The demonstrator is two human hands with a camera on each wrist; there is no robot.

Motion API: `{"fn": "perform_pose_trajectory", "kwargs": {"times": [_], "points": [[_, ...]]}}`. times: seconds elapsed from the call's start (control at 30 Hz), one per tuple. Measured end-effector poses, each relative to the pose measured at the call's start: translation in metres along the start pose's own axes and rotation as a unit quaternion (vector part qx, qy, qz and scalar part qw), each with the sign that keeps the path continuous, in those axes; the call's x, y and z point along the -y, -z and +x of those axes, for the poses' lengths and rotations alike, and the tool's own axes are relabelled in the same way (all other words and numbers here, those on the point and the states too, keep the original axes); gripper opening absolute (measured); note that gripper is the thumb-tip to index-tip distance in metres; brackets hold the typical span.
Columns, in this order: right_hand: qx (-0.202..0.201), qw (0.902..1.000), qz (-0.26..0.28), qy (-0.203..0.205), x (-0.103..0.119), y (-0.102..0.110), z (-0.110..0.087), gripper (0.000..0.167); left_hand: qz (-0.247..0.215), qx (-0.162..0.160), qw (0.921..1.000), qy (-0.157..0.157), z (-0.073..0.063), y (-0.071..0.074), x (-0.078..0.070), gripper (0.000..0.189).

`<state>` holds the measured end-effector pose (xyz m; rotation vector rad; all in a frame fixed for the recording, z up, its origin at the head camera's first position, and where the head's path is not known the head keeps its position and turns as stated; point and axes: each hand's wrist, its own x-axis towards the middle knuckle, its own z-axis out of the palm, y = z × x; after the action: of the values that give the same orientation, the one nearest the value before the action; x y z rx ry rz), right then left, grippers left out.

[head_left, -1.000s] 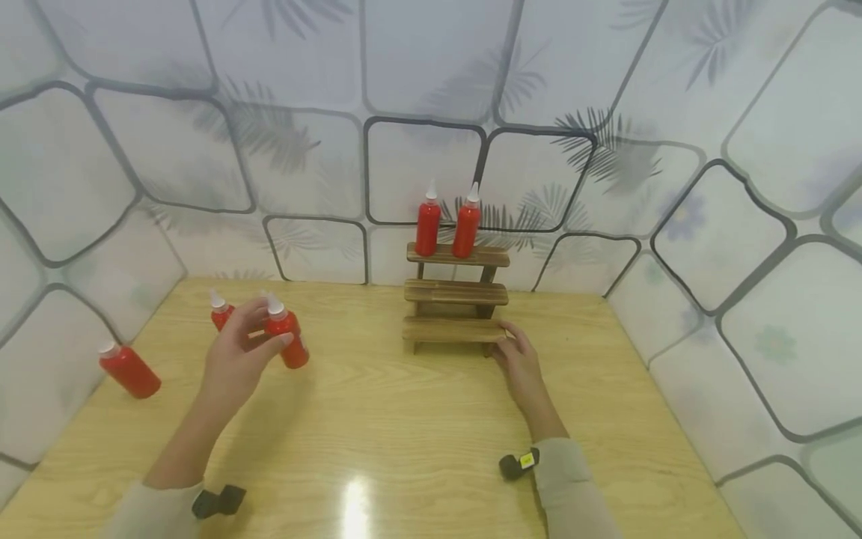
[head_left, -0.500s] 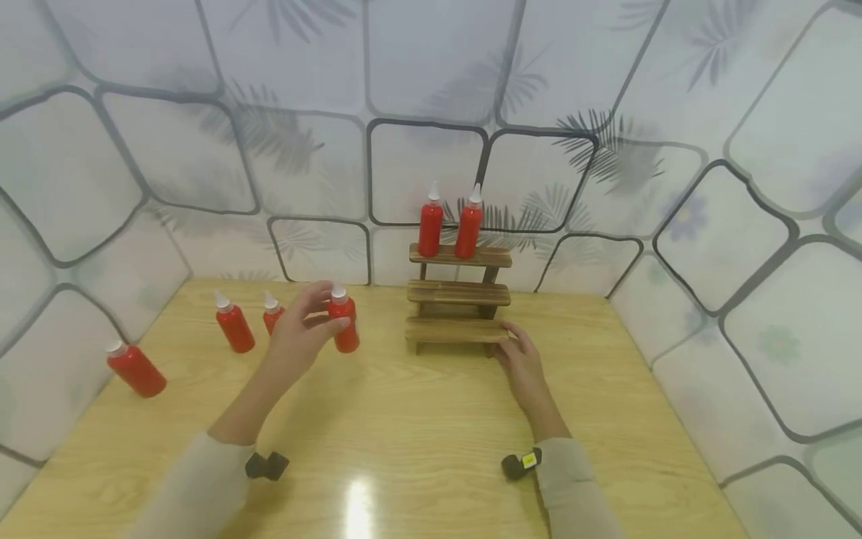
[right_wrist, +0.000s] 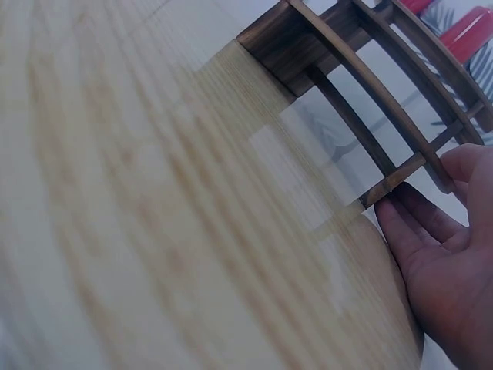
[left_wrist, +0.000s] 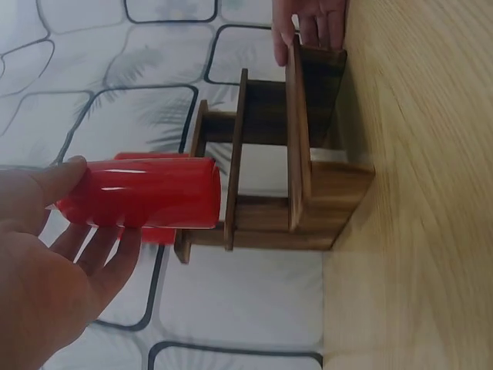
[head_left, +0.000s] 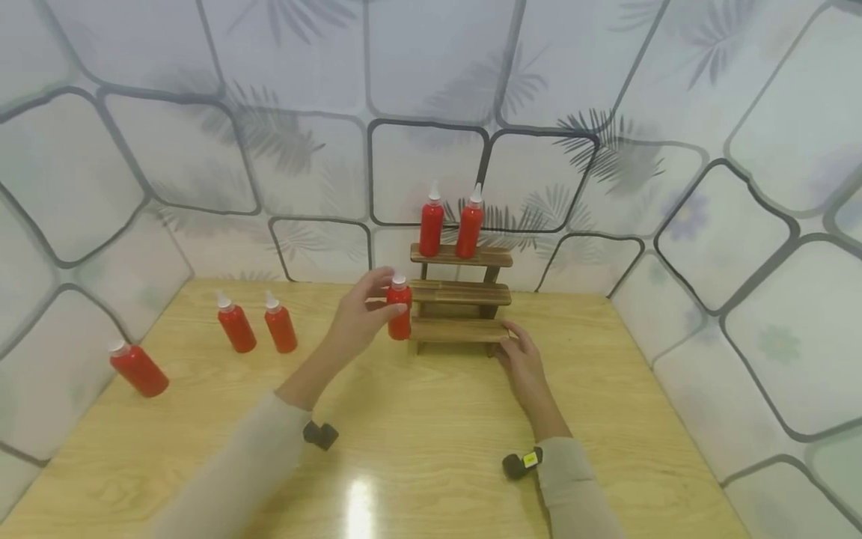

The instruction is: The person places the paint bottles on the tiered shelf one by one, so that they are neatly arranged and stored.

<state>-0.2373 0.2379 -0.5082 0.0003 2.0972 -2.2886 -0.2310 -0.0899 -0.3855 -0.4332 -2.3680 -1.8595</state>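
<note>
A red squeeze bottle [head_left: 399, 318] with a white cap is pinched between the thumb and fingers of my left hand [head_left: 353, 322]. It is held upright off the table, at the left end of a three-step wooden display stand [head_left: 461, 330]. In the left wrist view the bottle [left_wrist: 142, 193] overlaps the stand's upper steps. My right hand [head_left: 525, 370] grips the right end of the stand's lowest step, its thumb and fingers around the corner by the leg [right_wrist: 393, 181]. Two red bottles with pointed white nozzles, one at left [head_left: 431, 228] and one at right [head_left: 468, 230], stand on the top step.
On the left of the wooden table [head_left: 417, 434] are three more red bottles: one near the left edge [head_left: 139, 370], another [head_left: 237, 329] to its right and a third [head_left: 281, 329] beside that. A patterned wall [head_left: 310, 165] rises behind the stand and along both sides.
My left hand has carried the red bottle rightward from among the bottles on the left to the stand's left end. My right hand has stayed on the stand.
</note>
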Motion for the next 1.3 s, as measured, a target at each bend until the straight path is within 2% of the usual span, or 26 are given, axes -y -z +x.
{"fn": "perform_pose_trajectory", "kwargs": {"times": [0.23, 0.43, 0.53, 0.73, 0.97, 1.3], "points": [[-0.001, 0.9997, 0.023, 0.002, -0.002, 0.000, 0.002, 0.048, -0.012, 0.029, 0.9991, -0.028, 0.021, -0.032, -0.008, 0.056], [-0.008, 0.9998, 0.019, 0.002, -0.001, 0.000, 0.002, 0.049, -0.016, 0.044, 0.9986, -0.026, 0.038, -0.053, -0.020, 0.055], [-0.012, 0.9996, 0.026, 0.004, -0.001, 0.000, 0.002, 0.048, -0.014, 0.047, 0.9981, -0.036, 0.047, -0.062, -0.024, 0.055], [-0.009, 0.9996, 0.026, 0.001, -0.003, 0.003, 0.002, 0.049, 0.002, 0.050, 0.9978, -0.043, 0.067, -0.077, -0.033, 0.059], [-0.019, 0.9994, 0.030, 0.003, 0.001, 0.002, 0.000, 0.049, -0.003, 0.042, 0.9976, -0.055, 0.094, -0.090, -0.046, 0.057], [-0.026, 0.9987, 0.042, 0.014, 0.000, -0.001, 0.003, 0.045, 0.013, 0.039, 0.9967, -0.070, 0.118, -0.111, -0.066, 0.061]]}}
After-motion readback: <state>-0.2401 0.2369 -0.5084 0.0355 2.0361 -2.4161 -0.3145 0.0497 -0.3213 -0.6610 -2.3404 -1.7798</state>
